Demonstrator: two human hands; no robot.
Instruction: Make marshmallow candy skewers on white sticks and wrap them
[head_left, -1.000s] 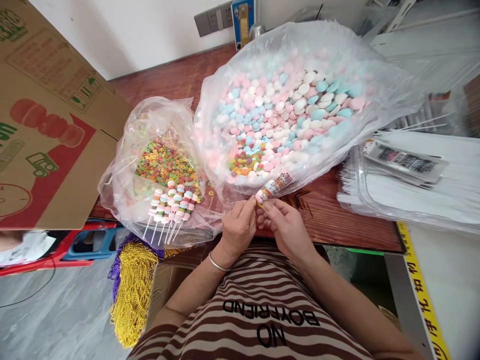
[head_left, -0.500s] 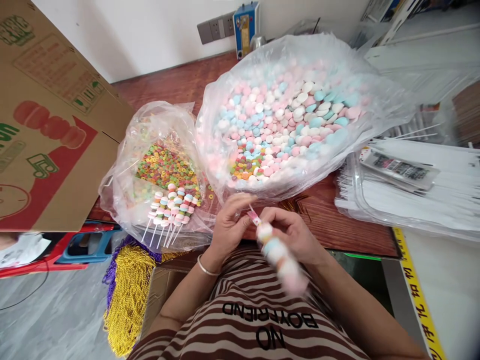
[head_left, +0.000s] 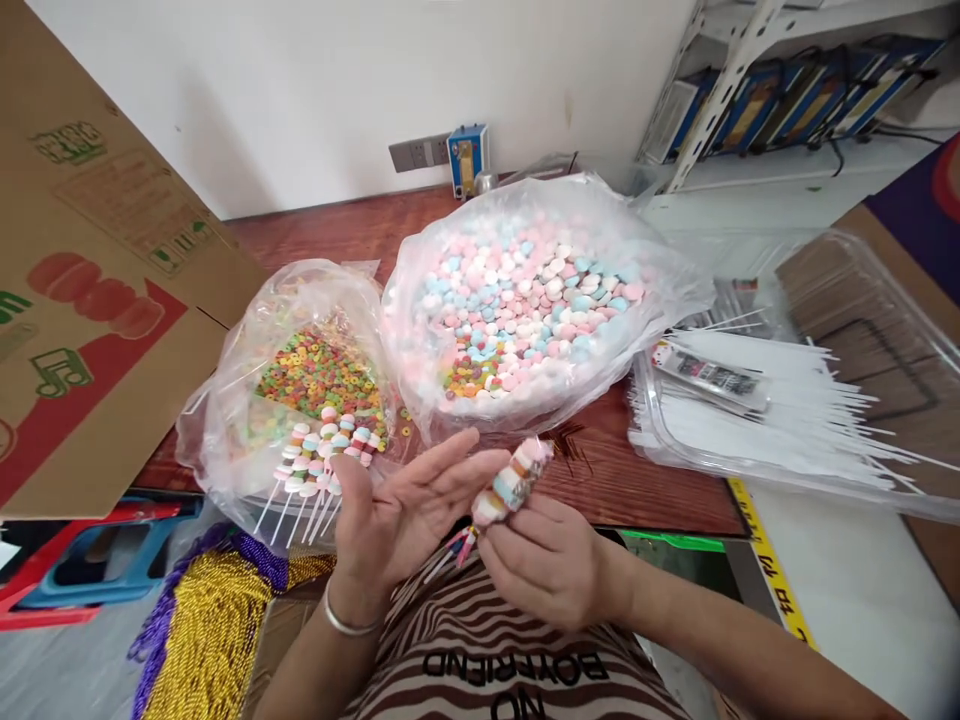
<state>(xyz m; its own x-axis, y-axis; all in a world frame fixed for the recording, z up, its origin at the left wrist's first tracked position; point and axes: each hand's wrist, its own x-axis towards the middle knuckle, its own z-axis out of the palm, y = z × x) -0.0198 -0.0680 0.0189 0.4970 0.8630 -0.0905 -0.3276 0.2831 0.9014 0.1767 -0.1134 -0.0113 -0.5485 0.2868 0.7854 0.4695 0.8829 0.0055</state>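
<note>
My right hand [head_left: 551, 560] grips a wrapped candy skewer [head_left: 512, 482] of pastel round candies, its stick end pointing down-left toward my striped shirt. My left hand [head_left: 409, 510] is spread flat, palm up, fingers touching the side of the skewer. Behind my hands a big clear bag [head_left: 525, 300] holds pink, blue and white round candies. Left of it a smaller clear bag [head_left: 307, 380] holds colourful ring candies, with several finished skewers [head_left: 319, 455] lying on it.
A clear tray of white sticks [head_left: 787, 410] and wrappers lies at the right on the red-brown table [head_left: 622, 480]. A large cardboard box [head_left: 97, 300] stands at the left. Gold and purple twist ties [head_left: 202, 620] hang below. A wall socket [head_left: 420, 152] is behind.
The camera has tilted up. The skewer has swung from pointing at my body to pointing up-right, held by my right hand. My left hand has let go and spread flat.
</note>
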